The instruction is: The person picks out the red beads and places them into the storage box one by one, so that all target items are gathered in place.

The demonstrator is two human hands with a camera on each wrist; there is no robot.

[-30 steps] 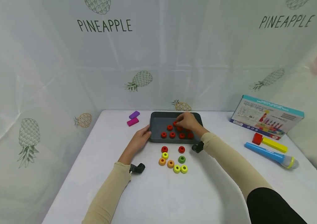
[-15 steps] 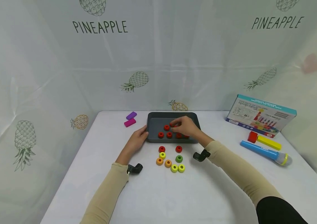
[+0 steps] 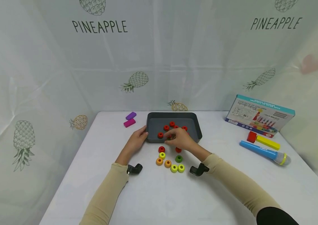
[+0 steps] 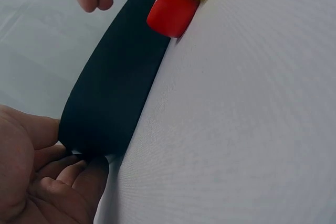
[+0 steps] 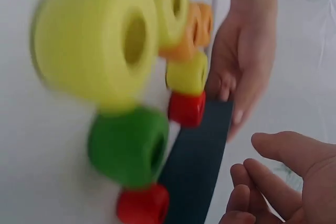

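Note:
A dark grey tray stands on the white table with several red beads in it. My left hand grips its left end, thumb and fingers on either side of the wall in the left wrist view. Over the tray's front edge hovers my right hand, fingers loosely bent; between thumb and fingers nothing shows in the right wrist view. It hides some red beads. In front of the tray lie two red beads, a green bead, two orange beads and three yellow beads.
Purple and magenta blocks lie behind and left of the tray. At the right are a printed box, a red block, a yellow block and a blue toy microphone. A printed pineapple sheet hangs behind the table.
My right hand has come from the back of the tray, where it was at a red bead, toward its front edge, uncovering beads there. My left hand stays on the tray. The head view shifted slightly.

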